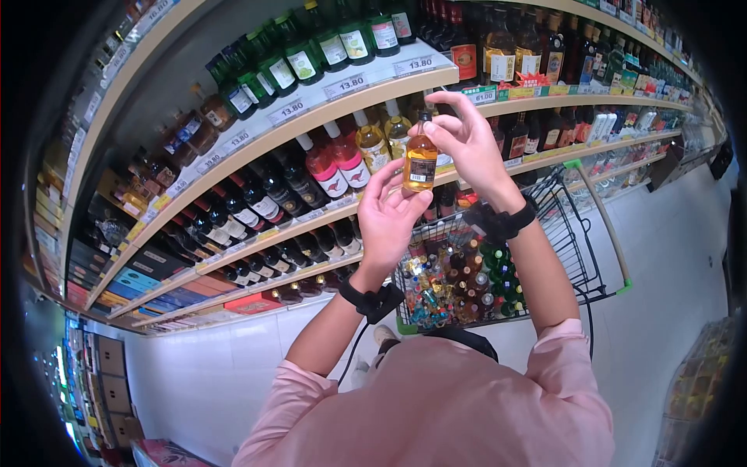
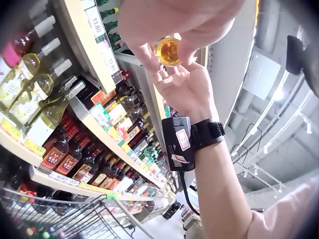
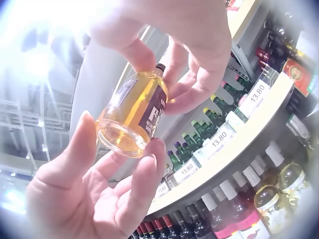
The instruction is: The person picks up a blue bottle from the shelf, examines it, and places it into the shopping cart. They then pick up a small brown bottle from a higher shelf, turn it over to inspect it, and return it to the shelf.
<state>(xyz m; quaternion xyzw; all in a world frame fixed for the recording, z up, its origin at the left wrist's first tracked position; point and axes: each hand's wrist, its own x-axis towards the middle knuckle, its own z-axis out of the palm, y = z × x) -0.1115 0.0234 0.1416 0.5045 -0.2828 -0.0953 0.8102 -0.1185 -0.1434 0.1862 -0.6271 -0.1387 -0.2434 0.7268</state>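
Observation:
A small liquor bottle [image 1: 421,162] with amber liquid, a dark cap and a dark label is held up in front of the shelves. My left hand [image 1: 387,226] holds its lower end between thumb and fingers. Up at the neck, my right hand [image 1: 469,152] pinches it with thumb and fingers. The right wrist view shows the bottle [image 3: 130,113] tilted, base toward the camera, with the left thumb and fingertips around the base. From the left wrist, only the round amber base [image 2: 168,51] shows between the hands.
Curved shelves [image 1: 327,101] hold green bottles, wine bottles and price tags on several levels. A wire shopping cart [image 1: 580,226] with many small bottles [image 1: 467,284] stands below the hands, in front of the person. Pale floor tiles [image 1: 226,358] run alongside.

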